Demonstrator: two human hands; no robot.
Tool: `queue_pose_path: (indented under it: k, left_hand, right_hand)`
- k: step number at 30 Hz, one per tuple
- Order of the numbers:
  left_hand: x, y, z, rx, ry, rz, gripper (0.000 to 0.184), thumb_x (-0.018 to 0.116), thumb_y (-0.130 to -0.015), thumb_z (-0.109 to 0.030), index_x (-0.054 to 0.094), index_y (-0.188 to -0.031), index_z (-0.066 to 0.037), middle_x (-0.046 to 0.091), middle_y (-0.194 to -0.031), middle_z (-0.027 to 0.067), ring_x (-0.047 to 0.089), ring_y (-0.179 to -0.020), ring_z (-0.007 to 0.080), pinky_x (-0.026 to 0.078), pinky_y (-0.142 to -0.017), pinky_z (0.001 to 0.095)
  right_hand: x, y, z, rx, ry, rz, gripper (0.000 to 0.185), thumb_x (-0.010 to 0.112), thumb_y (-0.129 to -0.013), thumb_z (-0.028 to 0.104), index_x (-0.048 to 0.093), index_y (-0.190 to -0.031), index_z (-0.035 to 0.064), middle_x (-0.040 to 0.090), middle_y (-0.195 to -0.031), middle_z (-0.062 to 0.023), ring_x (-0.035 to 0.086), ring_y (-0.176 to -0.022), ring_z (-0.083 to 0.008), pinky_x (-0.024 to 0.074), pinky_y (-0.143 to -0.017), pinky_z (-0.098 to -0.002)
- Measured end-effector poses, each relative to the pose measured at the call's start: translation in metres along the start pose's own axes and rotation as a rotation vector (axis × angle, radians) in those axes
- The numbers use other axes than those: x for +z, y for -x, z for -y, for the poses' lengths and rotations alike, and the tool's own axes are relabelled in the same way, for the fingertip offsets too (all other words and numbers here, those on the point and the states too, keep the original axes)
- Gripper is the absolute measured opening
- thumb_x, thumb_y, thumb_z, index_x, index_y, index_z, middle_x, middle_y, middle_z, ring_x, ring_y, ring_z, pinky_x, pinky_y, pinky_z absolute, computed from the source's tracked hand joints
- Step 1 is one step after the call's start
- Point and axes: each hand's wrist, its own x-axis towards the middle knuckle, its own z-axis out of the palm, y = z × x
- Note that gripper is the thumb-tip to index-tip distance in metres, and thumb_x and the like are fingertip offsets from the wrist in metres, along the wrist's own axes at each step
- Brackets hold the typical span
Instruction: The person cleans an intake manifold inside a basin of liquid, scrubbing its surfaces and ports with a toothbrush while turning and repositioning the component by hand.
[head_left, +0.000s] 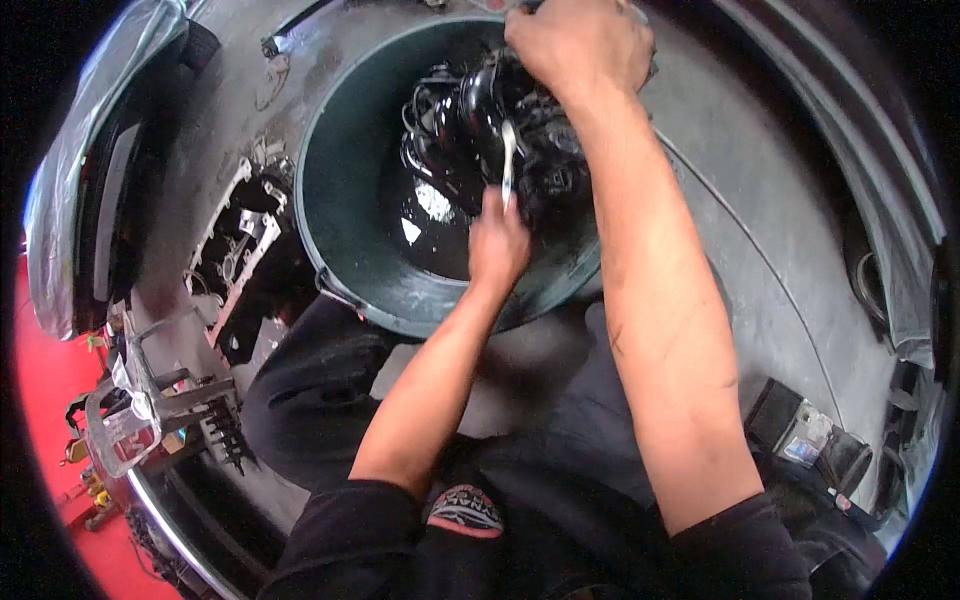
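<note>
A large dark green tub (345, 215) stands between my knees, with dark liquid at its bottom. In it sits a glossy black part with curved tubes (480, 100). My left hand (498, 245) is closed round the handle of a small pale brush (509, 150), whose far end touches the black part. At the tub's far right rim my right hand (585, 45) is bent over the top of the black part, fingers curled on it; its fingertips are partly hidden.
Metal engine pieces (240, 250) lie on the floor left of the tub. A cable (750, 235) runs along the floor at the right, near a dark open box (805, 435). Plastic-covered panels (60, 220) flank both sides. A metal frame (125, 420) stands at the lower left.
</note>
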Motion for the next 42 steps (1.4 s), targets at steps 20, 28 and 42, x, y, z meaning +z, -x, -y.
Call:
queue_pose_path:
  k: [20, 28, 42]
  left_hand:
    - [-0.086, 0.003, 0.027, 0.077, -0.571, 0.337, 0.031, 0.06, -0.09, -0.041, 0.071, -0.096, -0.012, 0.069, -0.088, 0.0173, 0.066, -0.09, 0.0354, 0.053, -0.078, 0.0462]
    - [-0.045, -0.033, 0.058, 0.275, -0.415, 0.072, 0.029, 0.048, -0.098, -0.037, 0.057, -0.096, -0.01, 0.065, -0.08, 0.0248, 0.062, -0.082, 0.0464, 0.048, -0.07, 0.0556]
    - [-0.053, 0.008, 0.052, 0.083, -0.478, 0.181, 0.026, 0.051, -0.097, -0.035, 0.058, -0.095, -0.01, 0.066, -0.083, 0.0217, 0.064, -0.08, 0.0425, 0.05, -0.069, 0.0531]
  right_hand:
    - [0.02, -0.006, -0.012, -0.027, 0.083, -0.062, 0.028, 0.063, -0.08, 0.023, 0.072, -0.092, 0.0002, 0.068, -0.102, -0.0181, 0.064, -0.103, -0.0322, 0.0489, -0.092, -0.0425]
    - [-0.004, 0.0, -0.005, 0.006, -0.033, 0.042, 0.03, 0.062, -0.081, 0.025, 0.073, -0.094, -0.0001, 0.068, -0.106, -0.0182, 0.063, -0.105, -0.0331, 0.0481, -0.093, -0.0431]
    - [-0.005, -0.001, -0.005, 0.009, 0.056, 0.054, 0.034, 0.061, -0.082, 0.028, 0.073, -0.099, 0.0015, 0.067, -0.111, -0.017, 0.06, -0.11, -0.0311, 0.0423, -0.099, -0.0427]
